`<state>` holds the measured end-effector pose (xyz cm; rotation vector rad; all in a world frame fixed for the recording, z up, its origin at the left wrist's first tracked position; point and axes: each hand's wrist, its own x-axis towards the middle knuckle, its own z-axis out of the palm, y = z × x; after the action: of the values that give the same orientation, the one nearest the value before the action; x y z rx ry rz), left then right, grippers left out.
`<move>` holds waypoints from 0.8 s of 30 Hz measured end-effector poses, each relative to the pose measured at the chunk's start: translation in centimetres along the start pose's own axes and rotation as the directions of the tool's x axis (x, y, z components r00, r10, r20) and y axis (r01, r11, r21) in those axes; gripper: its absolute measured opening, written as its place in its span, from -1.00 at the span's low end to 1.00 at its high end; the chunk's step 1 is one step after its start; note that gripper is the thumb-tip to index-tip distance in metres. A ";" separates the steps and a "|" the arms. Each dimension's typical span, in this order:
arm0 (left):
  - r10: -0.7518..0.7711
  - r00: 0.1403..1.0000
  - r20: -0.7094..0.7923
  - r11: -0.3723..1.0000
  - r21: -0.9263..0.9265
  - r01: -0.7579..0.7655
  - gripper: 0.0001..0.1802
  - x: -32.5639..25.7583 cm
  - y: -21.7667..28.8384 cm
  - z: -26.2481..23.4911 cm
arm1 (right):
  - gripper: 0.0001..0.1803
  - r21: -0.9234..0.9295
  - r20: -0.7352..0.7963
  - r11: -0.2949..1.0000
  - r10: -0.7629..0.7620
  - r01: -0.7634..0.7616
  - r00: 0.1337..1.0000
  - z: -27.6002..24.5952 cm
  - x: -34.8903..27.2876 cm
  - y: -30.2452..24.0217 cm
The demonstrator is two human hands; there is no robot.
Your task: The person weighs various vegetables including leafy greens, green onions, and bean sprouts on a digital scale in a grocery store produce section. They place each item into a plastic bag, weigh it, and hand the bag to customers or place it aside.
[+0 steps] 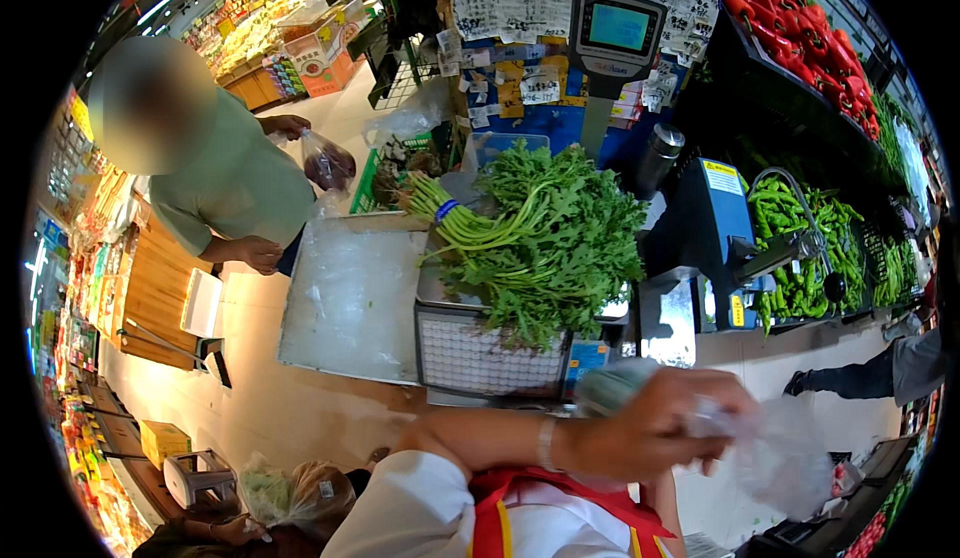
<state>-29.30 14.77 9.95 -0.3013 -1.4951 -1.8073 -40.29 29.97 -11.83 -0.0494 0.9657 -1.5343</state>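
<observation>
Mostly right of the left hand (672,424) (one end pinched), a clear bag (788,460).

A ceiling tube (157,7) glows far up-left of the left grip (692,420); the plastic bag (790,461) beside it looks soft — glare whitens the metal plate (667,330) just above — and fisheye edges bend into black.

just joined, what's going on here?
At a shop's produce counter, the wearer's left hand grips a clear plastic bag, held off to the right; the right hand can't be made out. A bunch of leafy greens, tied with a blue band, lies on the scale, no hand on it. At left, another person holds a bag with dark contents.
</observation>
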 end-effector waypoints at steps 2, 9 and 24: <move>0.003 0.998 -0.063 0.999 0.046 0.000 -0.88 -3.0 4.3 -3.1 | -0.35 -0.083 0.131 0.990 0.124 -0.114 0.984 4.6 1.8 1.3; 0.534 0.267 -0.803 0.836 0.548 -0.024 -0.90 -11.3 16.0 -7.5 | -0.46 -0.500 0.556 0.864 0.365 -0.050 0.747 12.2 3.1 4.0; 0.430 -0.039 -0.902 0.813 0.368 0.451 -0.85 -31.4 17.3 -30.6 | -0.68 -0.707 0.459 0.678 0.225 0.200 0.860 11.9 3.7 2.3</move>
<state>12.35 -1.27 -5.22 1.2476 -0.6899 -0.7818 -32.86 20.74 -7.24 -0.9990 1.0731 -0.9233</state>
